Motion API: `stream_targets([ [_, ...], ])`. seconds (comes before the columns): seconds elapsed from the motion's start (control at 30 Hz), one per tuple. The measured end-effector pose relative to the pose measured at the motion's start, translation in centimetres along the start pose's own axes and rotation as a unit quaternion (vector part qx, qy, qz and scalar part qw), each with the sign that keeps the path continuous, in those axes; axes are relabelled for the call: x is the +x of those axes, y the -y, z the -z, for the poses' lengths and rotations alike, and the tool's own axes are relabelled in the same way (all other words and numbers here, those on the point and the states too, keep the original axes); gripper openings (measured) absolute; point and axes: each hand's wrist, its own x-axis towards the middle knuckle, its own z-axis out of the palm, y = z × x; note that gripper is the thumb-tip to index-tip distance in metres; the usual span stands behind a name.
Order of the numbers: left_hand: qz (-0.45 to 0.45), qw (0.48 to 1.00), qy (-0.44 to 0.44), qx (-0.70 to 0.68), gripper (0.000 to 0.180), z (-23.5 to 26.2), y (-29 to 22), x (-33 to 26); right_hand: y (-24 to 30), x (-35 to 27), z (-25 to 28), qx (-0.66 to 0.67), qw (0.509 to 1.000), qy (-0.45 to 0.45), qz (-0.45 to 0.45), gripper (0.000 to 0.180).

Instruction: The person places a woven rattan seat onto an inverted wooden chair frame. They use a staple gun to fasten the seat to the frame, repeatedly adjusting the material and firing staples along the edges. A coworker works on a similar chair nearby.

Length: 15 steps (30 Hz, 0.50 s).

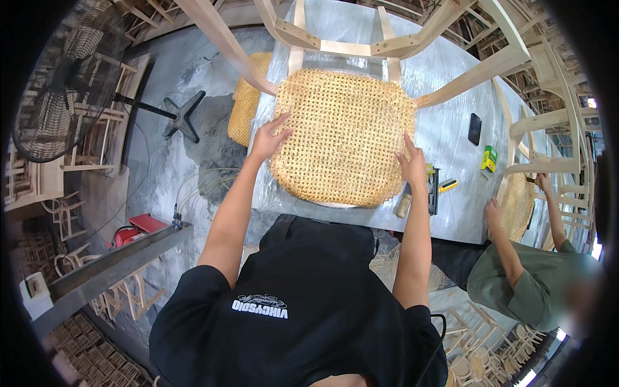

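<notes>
A woven cane seat panel [345, 138] is lying over the desk [445, 138], directly between the hands, its slightly longer axis running crosswise. The left hand [265, 140] is touching the left edge, the right hand [414, 169] the right; neither is lying nearer. Visible fingers are resting spread, not pinching.

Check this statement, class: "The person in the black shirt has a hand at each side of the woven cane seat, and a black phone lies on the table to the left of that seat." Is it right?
Not quite: the head view shows the black phone on the table to the right of the woven cane seat, not the left.
</notes>
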Motion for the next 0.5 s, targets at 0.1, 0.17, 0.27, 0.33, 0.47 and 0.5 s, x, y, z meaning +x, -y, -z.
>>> stream_targets([
  [0.1, 0.004, 1.0, -0.006, 0.0, 0.058, -0.1, 0.1, -0.1, 0.3, 0.1, 0.2, 0.012, 1.0, 0.012, -0.012, 0.072],
  [0.17, 0.003, 1.0, -0.006, -0.006, 0.057, -0.1, 0.2, -0.1, 0.3, 0.0, 0.1, 0.013, 1.0, 0.014, -0.014, 0.072],
  [0.27, 0.014, 1.0, -0.005, -0.005, 0.056, -0.5, 0.2, 0.2, -0.2, 0.2, 0.1, 0.013, 1.0, 0.009, -0.009, 0.072],
  [0.33, 0.0, 1.0, -0.011, -0.016, 0.056, -0.2, 0.5, 0.1, -0.3, 0.4, -0.2, 0.038, 0.999, 0.017, -0.001, 0.073],
  [0.47, -0.011, 0.999, -0.007, -0.042, 0.054, -0.5, 0.4, 0.6, -1.3, 0.7, -0.1, 0.036, 0.999, 0.002, 0.022, 0.076],
  [0.5, -0.007, 0.999, -0.008, -0.047, 0.054, -0.4, 0.5, 0.4, -1.0, 0.7, -0.3, 0.038, 0.999, 0.009, 0.017, 0.076],
])
